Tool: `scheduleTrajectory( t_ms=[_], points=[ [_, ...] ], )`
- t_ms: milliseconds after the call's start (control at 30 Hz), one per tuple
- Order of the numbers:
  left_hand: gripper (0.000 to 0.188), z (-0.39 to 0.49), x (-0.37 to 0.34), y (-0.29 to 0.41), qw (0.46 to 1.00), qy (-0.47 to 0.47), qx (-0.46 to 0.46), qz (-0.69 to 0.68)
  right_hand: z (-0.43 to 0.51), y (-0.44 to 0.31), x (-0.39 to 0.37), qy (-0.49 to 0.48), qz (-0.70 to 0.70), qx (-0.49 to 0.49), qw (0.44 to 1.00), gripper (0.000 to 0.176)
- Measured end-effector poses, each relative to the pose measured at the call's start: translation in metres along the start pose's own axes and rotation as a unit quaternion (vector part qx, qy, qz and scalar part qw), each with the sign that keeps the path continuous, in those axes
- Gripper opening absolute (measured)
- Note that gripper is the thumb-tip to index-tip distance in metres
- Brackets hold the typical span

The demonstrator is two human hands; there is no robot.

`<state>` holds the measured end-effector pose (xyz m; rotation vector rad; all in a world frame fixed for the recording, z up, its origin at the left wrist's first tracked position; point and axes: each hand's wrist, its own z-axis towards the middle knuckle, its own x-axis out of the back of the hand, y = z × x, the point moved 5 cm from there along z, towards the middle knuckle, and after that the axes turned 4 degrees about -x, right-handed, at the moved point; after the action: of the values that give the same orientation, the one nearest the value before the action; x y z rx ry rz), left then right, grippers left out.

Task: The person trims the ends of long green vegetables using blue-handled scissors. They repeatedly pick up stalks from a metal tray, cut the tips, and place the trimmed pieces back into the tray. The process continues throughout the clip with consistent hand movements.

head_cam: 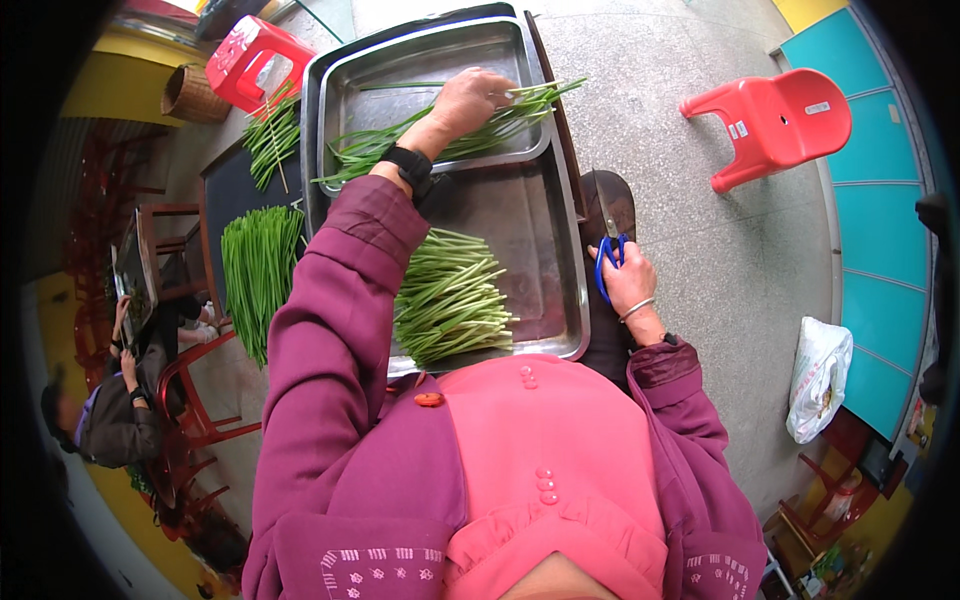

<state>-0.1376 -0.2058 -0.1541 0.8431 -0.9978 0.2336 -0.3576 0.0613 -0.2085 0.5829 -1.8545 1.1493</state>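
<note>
My left hand (471, 97) grips a loose bunch of long green chives (469, 142) over the far metal tray (375, 56). The pale stem ends stick out past that tray's right rim. To the right, beside the trays, my right hand (630, 281) holds scissors (611, 244) by their blue handles. Their blades point away from me, over my dark shoe, and look nearly closed. A thick pile of cut chives (454, 300) lies in the larger metal tray (544, 277) nearest me, stem ends to the right. The far tray rests partly on this one.
Left of the trays, a dark table (232, 176) carries a neat chive bundle (262, 274) and a smaller bunch (271, 142). A red plastic stool (259, 64) and wicker basket (196, 94) stand beyond. Rightward are a red plastic chair (780, 124) and white bag (819, 382). Another person (124, 412) sits far left.
</note>
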Motion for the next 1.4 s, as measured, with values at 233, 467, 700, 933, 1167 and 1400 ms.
scheduleTrajectory(
  t_ms=[233, 467, 700, 933, 1167, 1400],
  points=[
    [0.028, -0.001, 0.023, -0.013, 0.993, -0.022, 0.067, 0.100, 0.001, 0.002, -0.003, -0.011, 0.005, -0.015, 1.000, 0.047],
    [0.054, 0.000, 0.029, -0.036, 0.966, -0.113, 0.178, 0.150, 0.001, 0.001, -0.002, -0.006, -0.004, -0.004, 1.000, 0.047],
    [0.041, -0.021, 0.009, -0.049, 0.971, -0.071, 0.208, 0.091, 0.000, 0.000, -0.001, -0.003, 0.008, -0.002, 1.000, 0.047],
    [0.016, -0.017, 0.077, -0.027, 0.923, -0.002, 0.079, 0.377, -0.001, -0.002, 0.001, 0.007, -0.003, -0.001, 1.000, 0.047],
    [0.018, -0.041, 0.207, -0.022, 0.837, 0.177, 0.101, 0.507, -0.002, 0.001, -0.001, 0.022, 0.018, 0.004, 1.000, 0.046],
    [0.017, -0.028, 0.092, -0.055, 0.968, 0.105, 0.163, 0.160, 0.000, 0.000, -0.001, 0.012, 0.008, 0.000, 1.000, 0.046]
  ],
)
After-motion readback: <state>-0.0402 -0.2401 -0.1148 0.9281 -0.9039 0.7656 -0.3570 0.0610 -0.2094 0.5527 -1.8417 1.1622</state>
